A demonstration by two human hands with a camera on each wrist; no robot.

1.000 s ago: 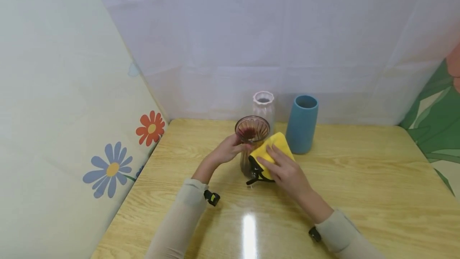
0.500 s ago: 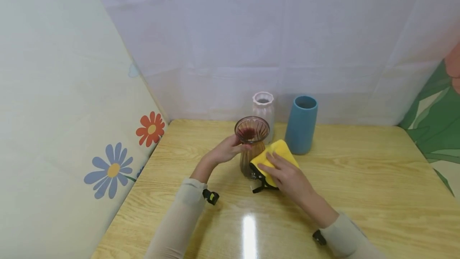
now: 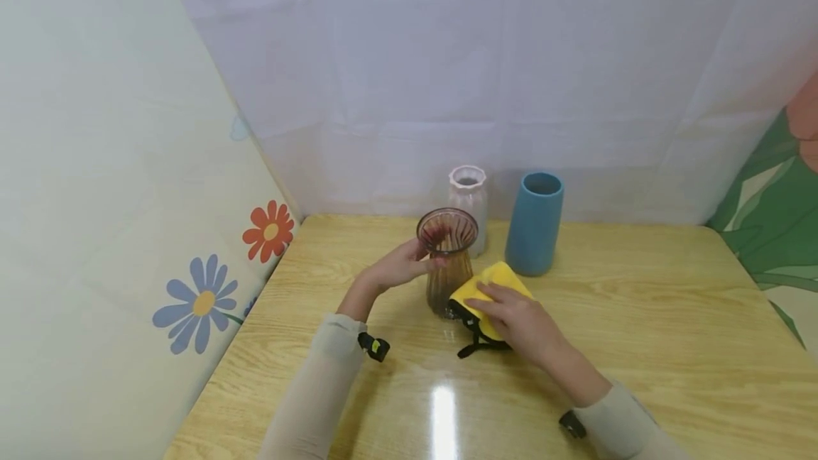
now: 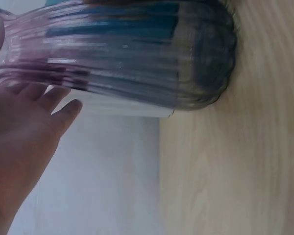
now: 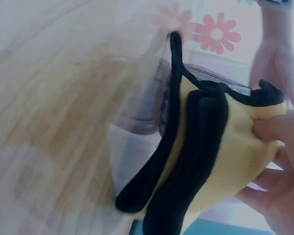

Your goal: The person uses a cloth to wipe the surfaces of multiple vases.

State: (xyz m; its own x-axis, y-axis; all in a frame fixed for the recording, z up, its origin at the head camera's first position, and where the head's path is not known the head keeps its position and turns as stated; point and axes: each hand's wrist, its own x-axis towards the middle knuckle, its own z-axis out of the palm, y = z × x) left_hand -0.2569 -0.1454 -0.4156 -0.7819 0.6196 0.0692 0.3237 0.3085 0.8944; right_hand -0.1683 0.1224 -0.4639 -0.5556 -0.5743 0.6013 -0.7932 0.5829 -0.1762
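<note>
A ribbed, purplish glass vase (image 3: 449, 279) with a flared rim stands upright on the wooden table. My left hand (image 3: 399, 265) grips it just under the rim from the left, with the thumb across its near side and the fingers behind the glass. In the left wrist view the ribbed vase body (image 4: 137, 58) reaches down to the tabletop. My right hand (image 3: 517, 318) holds a folded yellow cloth (image 3: 501, 279) with black edging against the vase's lower right side. The right wrist view has the cloth (image 5: 240, 147) pinched between thumb and fingers, covering part of the vase.
Behind the glass vase stands a pale pinkish-white vase (image 3: 471, 204) with a scalloped rim, partly hidden by it. A taller blue vase (image 3: 535, 229) is to its right. White sheeting (image 3: 409, 91) hangs along the table's back edge (image 3: 639, 224).
My right hand has slid the yellow cloth downward and a little to the right along the glass vase. The left hand keeps its grip, and the vases stay in place.
</note>
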